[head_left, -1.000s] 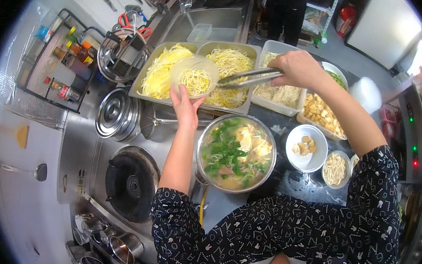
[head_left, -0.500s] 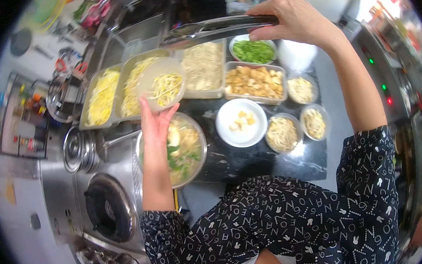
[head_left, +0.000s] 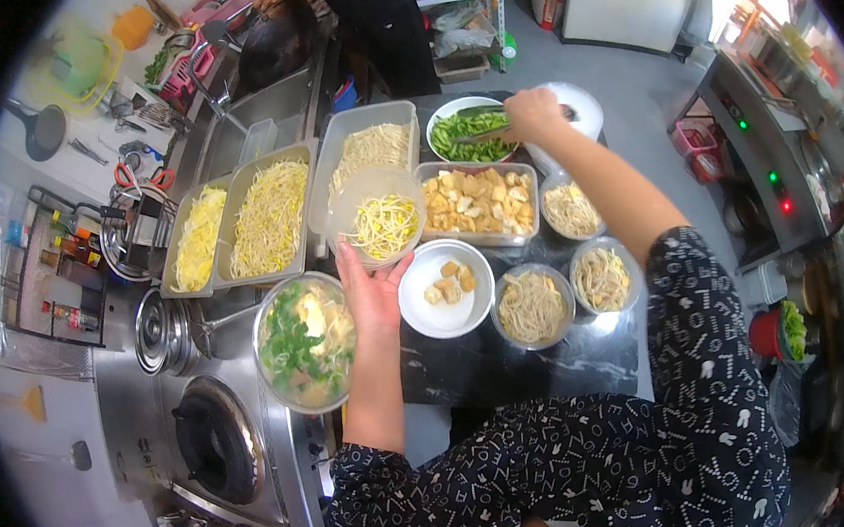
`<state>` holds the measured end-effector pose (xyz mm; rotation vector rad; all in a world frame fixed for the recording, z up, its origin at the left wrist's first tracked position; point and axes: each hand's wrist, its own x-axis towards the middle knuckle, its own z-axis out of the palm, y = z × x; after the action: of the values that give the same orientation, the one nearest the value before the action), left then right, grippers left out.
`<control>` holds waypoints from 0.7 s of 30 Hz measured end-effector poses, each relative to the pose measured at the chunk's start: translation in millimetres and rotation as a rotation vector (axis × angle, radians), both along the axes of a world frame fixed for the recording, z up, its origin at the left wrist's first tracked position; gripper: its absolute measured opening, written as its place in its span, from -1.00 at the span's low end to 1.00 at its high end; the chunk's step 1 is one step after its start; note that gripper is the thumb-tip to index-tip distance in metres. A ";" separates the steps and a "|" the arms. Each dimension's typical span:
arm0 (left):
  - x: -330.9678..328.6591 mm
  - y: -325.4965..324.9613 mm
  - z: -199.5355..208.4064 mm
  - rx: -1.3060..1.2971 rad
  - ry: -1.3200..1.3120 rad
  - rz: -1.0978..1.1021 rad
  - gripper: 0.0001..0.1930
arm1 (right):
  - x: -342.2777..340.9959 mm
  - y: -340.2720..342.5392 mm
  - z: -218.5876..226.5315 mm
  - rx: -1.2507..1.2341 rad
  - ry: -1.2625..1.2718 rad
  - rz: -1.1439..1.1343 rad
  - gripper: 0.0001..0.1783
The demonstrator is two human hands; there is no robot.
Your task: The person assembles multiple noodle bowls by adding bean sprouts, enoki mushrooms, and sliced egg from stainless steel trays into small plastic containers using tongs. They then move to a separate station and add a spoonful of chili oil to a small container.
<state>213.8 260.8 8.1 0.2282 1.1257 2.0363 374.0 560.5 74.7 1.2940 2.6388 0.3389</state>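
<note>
Black marble countertop [head_left: 573,372]: everything in my reach is laid out around the fried-tofu tub [head_left: 517,237], my landmark here.
Bean-sprout tray [head_left: 266,205]: well left of the tofu tub, past the noodle tub [head_left: 381,139], which sits just left of it.
Soup bowl [head_left: 305,344]: left of the tofu tub and nearer me, with greens and egg in the broth.
Bowl of chopped greens [head_left: 454,131]: just beyond the tofu tub, under the tongs.
Plastic bowl of sprouts [head_left: 385,222]: held up at the tofu tub's left edge, over the near end of the noodle tub.
Left hand [head_left: 374,294]: fingers spread but curled round the near side of the plastic bowl, holding it.
Right hand [head_left: 535,118]: beyond the tofu tub, fingers closed round the tongs [head_left: 483,134]; their arms stand apart, and I can't tell whether they grip any greens.
Just changed: a second ago the tongs were at the sprout tray — now they're at the greens, and the plastic bowl has come rightward too. I read that as my picking having moved from sprouts to greens.
</note>
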 end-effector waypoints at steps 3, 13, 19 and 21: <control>-10.1 22.1 -0.6 0.036 -0.012 -0.037 -0.30 | -40.0 16.6 -18.8 -0.053 0.005 -0.012 -0.41; -55.2 97.2 -14.6 -0.198 0.115 -0.090 -0.20 | -12.8 19.4 10.4 -0.056 0.138 -0.057 -0.50; -50.2 155.1 -20.6 -0.232 0.210 -0.116 -0.24 | 23.4 -6.4 80.9 -0.081 0.349 0.007 -0.45; -48.2 164.2 -20.8 -0.146 0.161 -0.162 -0.27 | 22.4 -13.0 93.3 -0.201 0.299 0.019 -0.37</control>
<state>165.6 425.1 -12.7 0.4017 1.3054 1.8093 396.4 547.5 168.1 1.3442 2.8362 -0.1272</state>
